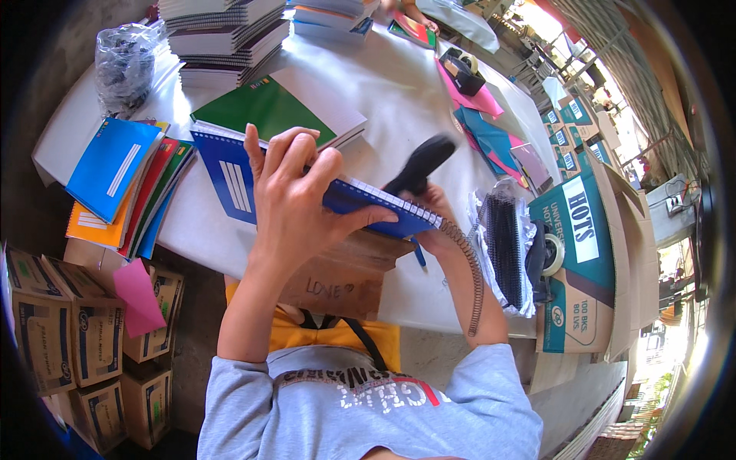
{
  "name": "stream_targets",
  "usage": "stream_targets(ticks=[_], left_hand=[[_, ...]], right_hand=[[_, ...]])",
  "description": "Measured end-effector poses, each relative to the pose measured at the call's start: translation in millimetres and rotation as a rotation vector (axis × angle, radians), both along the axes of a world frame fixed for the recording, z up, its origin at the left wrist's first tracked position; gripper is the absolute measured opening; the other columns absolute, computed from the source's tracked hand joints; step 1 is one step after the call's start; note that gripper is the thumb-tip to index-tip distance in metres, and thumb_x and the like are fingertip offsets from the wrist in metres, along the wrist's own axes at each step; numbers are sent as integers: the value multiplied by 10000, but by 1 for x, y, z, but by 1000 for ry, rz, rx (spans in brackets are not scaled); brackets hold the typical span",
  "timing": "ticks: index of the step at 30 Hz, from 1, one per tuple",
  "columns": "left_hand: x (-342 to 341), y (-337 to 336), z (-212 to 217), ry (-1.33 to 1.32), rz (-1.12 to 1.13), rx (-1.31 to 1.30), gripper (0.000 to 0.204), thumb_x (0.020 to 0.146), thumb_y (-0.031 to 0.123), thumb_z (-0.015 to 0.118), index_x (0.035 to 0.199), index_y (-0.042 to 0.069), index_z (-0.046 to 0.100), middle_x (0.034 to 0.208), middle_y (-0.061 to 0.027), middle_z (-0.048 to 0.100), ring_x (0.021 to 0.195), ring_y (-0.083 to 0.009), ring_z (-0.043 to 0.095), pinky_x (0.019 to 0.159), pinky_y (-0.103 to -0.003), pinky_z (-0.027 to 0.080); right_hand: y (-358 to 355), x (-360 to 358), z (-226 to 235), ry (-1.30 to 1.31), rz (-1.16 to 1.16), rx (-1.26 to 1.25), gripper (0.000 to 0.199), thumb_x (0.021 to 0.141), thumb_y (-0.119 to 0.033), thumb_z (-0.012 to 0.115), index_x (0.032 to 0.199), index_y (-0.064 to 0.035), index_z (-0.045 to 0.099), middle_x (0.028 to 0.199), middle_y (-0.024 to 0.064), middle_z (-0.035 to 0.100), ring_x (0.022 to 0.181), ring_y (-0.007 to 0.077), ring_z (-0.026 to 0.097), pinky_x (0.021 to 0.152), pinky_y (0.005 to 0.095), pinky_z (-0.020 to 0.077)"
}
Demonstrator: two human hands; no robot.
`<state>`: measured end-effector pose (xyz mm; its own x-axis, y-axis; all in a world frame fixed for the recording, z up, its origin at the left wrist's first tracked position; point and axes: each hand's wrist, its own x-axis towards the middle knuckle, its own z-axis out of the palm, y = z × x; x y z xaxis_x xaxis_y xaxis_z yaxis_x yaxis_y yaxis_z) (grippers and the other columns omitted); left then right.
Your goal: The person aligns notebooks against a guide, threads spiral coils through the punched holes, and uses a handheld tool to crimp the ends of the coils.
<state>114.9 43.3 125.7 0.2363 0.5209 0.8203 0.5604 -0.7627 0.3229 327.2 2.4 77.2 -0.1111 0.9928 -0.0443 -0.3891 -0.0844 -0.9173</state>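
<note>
My left hand (295, 195) grips a blue notebook (230, 175), its thumb pressed on the cover and its fingers bent over the punched edge. The notebook is tilted up above the table's near side. A dark spiral wire (472, 268) runs from the notebook's right end and dangles over my right forearm. Behind that end, my right hand (437, 218) is closed on a black-handled tool (422, 162); the handle is blurred and the working end hidden. Just beyond the notebook lies a green-covered notebook stack (264, 111).
Spiral notebook stacks (222, 38) stand at the back left, near coloured notebooks (115, 169). To the right are a plastic-wrapped bundle of black coils (506, 253), an open carton (571, 276) and a tape dispenser (462, 73). Another person's hand (418, 15) shows at the far edge.
</note>
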Motion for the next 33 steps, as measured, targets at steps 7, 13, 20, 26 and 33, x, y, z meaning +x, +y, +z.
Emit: stream_targets(ticks=[7, 13, 20, 26, 33], left_hand=[[-6, -9, 3, -41, -163, -34, 601, 392, 518, 811, 658, 70, 512, 737, -46, 481, 833, -260, 486, 1037, -494, 189], [-10, -24, -8, -70, -83, 31, 562, 491, 562, 777, 699, 92, 548, 804, -69, 485, 1026, -304, 508, 1028, -533, 177], [-7, -31, -7, -89, -105, -23, 551, 550, 586, 736, 709, 90, 555, 822, -68, 481, 1101, -304, 478, 1028, -545, 122], [-15, -34, -6, -50, -122, -83, 562, 545, 591, 729, 727, 86, 560, 829, -77, 475, 1137, -304, 450, 1031, -551, 113], [-15, -34, -7, -59, -115, -48, 575, 553, 604, 714, 738, 82, 562, 844, -92, 475, 1139, -305, 448, 1041, -562, 100]], right_hand=[[-29, -10, -73, -251, -198, -9, 534, 790, -172, 689, 1242, -22, 449, 990, 36, 592, 878, 109, 568, 856, 244, 446], [-59, -26, 46, 69, -131, 389, 403, 874, -17, 511, 1265, 5, 414, 1100, 298, 557, 1024, 338, 584, 895, 432, 466], [-55, -6, 65, -763, 105, 606, 298, 864, -201, 559, 1033, 44, 576, 1029, 326, 578, 940, 394, 608, 806, 441, 507], [-60, -26, 73, -417, 43, 652, 257, 812, -174, 560, 902, 53, 640, 982, 280, 617, 913, 333, 631, 787, 364, 513], [-54, -18, 59, -202, 49, 701, 203, 827, -116, 539, 910, 52, 616, 999, 302, 600, 906, 373, 627, 795, 409, 515]])
